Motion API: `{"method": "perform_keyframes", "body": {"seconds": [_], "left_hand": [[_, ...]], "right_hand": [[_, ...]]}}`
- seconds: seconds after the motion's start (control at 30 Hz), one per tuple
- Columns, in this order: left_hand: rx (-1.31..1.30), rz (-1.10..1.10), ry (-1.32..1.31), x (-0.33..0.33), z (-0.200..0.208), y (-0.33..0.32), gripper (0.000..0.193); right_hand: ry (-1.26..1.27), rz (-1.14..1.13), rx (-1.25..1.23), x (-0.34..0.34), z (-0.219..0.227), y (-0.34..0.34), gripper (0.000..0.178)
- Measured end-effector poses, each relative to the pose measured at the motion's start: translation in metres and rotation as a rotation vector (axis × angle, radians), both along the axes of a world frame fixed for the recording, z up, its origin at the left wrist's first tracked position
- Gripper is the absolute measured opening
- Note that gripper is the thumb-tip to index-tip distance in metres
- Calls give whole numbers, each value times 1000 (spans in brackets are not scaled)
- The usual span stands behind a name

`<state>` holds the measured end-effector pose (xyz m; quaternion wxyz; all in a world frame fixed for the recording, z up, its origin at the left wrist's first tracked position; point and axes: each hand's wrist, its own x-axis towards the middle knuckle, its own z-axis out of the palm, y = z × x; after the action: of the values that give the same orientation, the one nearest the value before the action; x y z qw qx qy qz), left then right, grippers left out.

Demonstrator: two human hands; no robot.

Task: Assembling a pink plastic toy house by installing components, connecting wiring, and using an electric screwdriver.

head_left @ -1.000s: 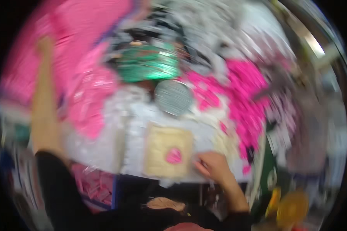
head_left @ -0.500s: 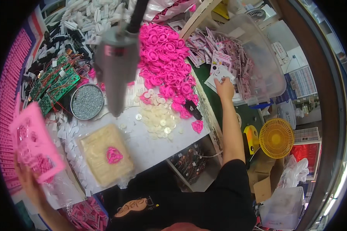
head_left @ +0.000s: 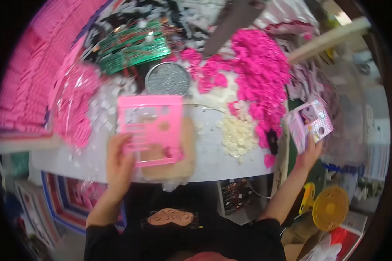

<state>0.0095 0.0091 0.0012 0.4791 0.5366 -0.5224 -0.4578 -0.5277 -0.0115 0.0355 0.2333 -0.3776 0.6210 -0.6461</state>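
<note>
My left hand (head_left: 119, 161) grips the left edge of a pink plastic panel (head_left: 174, 119) with round holes and slots. The panel is held above a beige wrapped block (head_left: 186, 152) at the table's front. Out to the right, my right hand (head_left: 310, 153) pinches a printed pink-and-white card (head_left: 321, 118) with cutouts, its fingers closed on the lower edge. Motion blurs the picture, so fine details of panel and card are smeared.
A heap of pink rings (head_left: 261, 65) and a pile of cream discs (head_left: 237, 135) lie between my hands. Behind the panel stands a round tin of small metal pieces (head_left: 167, 79). Green circuit boards (head_left: 135, 56) lie back left. A grey tool (head_left: 231, 26) hangs overhead.
My left hand has brought the pink panel in from the far left to above the beige block. My right hand has lifted the card off the pile at the clear bin. The view has turned left.
</note>
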Motion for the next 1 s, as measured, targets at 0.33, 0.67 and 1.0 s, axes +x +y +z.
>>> {"method": "perform_keyframes", "body": {"seconds": [0.33, 0.67, 1.0], "left_hand": [[271, -150, 533, -40, -14, -2, 24], [-379, -39, -605, -29, 3, -12, 42], [-123, -112, -312, -32, 23, -15, 98]], "right_hand": [[311, 598, 52, 261, -13, 14, 64], [-445, 887, 258, 292, -40, 10, 64], [-542, 847, 65, 303, -23, 5, 72]]}}
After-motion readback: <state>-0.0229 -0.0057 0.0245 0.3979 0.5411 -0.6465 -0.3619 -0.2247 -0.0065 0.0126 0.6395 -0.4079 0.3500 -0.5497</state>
